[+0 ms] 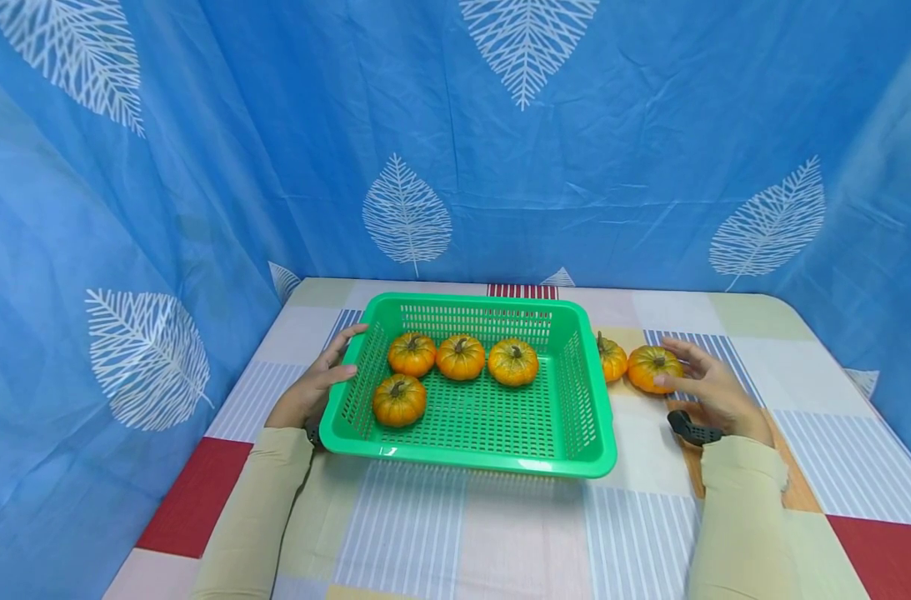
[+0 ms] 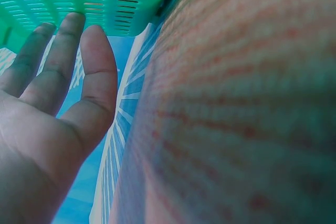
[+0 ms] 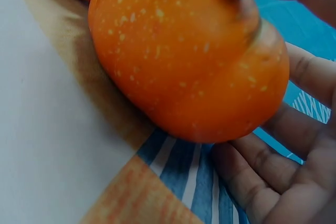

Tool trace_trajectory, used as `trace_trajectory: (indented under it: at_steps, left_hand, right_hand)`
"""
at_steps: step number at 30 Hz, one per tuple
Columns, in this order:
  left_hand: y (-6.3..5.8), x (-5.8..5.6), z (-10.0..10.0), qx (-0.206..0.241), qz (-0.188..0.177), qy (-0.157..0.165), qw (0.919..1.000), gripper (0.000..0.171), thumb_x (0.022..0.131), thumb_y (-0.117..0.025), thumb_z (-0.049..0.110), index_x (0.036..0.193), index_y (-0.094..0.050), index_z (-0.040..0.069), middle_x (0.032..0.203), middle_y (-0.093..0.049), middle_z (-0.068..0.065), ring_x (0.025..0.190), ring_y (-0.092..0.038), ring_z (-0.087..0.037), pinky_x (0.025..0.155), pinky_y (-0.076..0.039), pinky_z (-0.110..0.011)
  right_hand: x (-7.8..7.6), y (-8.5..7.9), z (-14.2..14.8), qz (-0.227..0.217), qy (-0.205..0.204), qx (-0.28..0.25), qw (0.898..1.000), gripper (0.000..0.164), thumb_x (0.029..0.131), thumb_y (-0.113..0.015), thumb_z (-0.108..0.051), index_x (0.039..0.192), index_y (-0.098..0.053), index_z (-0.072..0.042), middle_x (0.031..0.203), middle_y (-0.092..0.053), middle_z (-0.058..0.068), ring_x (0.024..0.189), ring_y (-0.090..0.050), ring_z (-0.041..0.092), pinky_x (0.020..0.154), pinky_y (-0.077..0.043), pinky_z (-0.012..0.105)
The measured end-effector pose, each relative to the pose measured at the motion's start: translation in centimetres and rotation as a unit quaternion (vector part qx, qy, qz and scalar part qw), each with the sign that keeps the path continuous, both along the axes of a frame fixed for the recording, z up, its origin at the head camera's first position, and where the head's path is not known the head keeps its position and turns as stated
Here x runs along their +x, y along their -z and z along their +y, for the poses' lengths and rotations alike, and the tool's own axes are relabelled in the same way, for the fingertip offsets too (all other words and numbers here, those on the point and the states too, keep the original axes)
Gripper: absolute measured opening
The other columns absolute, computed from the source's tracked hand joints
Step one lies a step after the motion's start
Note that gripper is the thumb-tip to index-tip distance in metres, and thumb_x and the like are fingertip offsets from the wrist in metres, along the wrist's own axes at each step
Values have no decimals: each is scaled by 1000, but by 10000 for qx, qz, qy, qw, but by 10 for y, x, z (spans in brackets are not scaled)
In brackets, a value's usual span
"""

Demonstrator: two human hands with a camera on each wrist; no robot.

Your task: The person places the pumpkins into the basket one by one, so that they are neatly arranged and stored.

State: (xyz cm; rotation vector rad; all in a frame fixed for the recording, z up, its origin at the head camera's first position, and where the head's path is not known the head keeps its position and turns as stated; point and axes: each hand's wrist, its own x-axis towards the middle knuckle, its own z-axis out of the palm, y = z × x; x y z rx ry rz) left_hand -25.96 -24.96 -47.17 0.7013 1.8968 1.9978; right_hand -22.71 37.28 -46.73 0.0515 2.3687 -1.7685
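Observation:
A green plastic basket (image 1: 466, 465) with slotted walls holds several small orange pumpkins (image 1: 460, 357). My left hand (image 1: 316, 383) is at the basket's left side, its fingertips at the slotted wall (image 2: 113, 3) and its fingers fairly straight in the left wrist view. To the right of the basket, my right hand (image 1: 713, 392) grips a small pumpkin (image 3: 184, 61), with the thumb across the near side and the fingers round the far side. Another pumpkin (image 1: 612, 358) sits just left of it, partly hidden behind the basket's right rim.
A patchwork-patterned cloth (image 1: 515, 533) covers the table. Blue curtains (image 1: 545, 200) with white leaf prints hang behind the table and along its sides. Each wrist wears a dark band, the right wristband (image 1: 693, 428) showing more fully.

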Motion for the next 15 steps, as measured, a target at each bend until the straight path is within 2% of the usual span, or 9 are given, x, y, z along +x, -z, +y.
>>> trace_trajectory:
  at_steps: [2,5,9,12,15]
  left_hand:
    - [0,0,0,-1,-5,9,10000,60,109,-61,30,162,-34,32,166,-23,-28,129,-56,-11,103,-59,-29]
    - [-1,0,0,15,-22,26,10000,60,109,-62,30,162,-34,32,166,-22,-29,129,-56,-11,103,-59,-29]
    - [0,0,-1,10,10,19,10000,60,109,-63,32,162,-34,33,166,-22,-30,129,-56,-11,103,-59,-29]
    - [2,-1,-1,-3,44,6,10000,59,108,-63,32,161,-35,34,164,-30,-21,128,-57,-10,103,-59,-29]
    - [2,-2,-1,39,67,41,10000,57,109,-62,29,160,-36,35,158,-36,-9,127,-57,-11,102,-59,-29]
  right_hand:
    - [0,1,1,-21,-14,-5,10000,85,104,-76,-19,173,-25,-16,174,-18,24,129,-44,14,85,-66,32]
    - [-1,3,2,-1,-97,6,10000,85,104,-76,-17,173,-25,-13,171,-21,27,119,-47,4,85,-67,33]
    - [-1,4,1,25,-131,-6,9999,84,104,-76,-14,172,-26,-10,165,-30,24,113,-52,0,83,-67,34]
    - [-1,3,1,60,-134,22,9999,85,103,-76,-14,171,-25,-8,163,-33,23,111,-54,-1,82,-68,35]
    - [0,2,0,22,-84,4,10000,87,103,-77,-16,172,-25,-8,164,-31,27,109,-54,-1,83,-68,35]
